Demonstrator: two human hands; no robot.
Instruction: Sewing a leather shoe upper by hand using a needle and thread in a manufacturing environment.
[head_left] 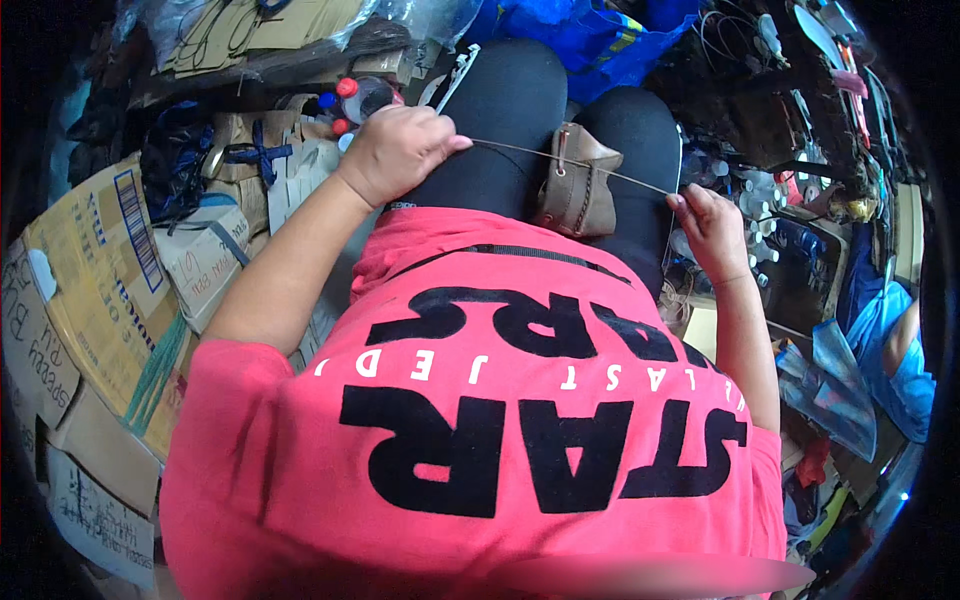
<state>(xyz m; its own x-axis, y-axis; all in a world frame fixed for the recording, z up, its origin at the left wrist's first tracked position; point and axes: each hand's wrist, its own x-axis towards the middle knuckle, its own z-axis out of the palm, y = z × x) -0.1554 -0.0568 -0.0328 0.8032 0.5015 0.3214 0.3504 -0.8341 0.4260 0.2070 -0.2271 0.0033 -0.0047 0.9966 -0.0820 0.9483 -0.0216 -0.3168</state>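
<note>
A thin brown thread [515,149] is pulled taut across my lap. My left hand [402,152] pinches one end of its stretch, above my left thigh. At the other end, my right hand [712,230] grips it between thumb and fingertips, over the outer side of my right thigh. Between my thighs rests a small brown leather piece [578,200], folded and stitched, perhaps a shoe upper. The thread runs over its upper part, and a row of stitches or cord shows down its side. Whether the thread is fastened to the leather, I cannot tell.
Printed cardboard boxes [100,290] crowd the left side, with red-capped bottles [362,98] beyond my left hand. A blue plastic bag [590,45] lies past my knees. Several small bottles [762,225] stand right of my right hand. Another person's blue sleeve [905,370] shows far right.
</note>
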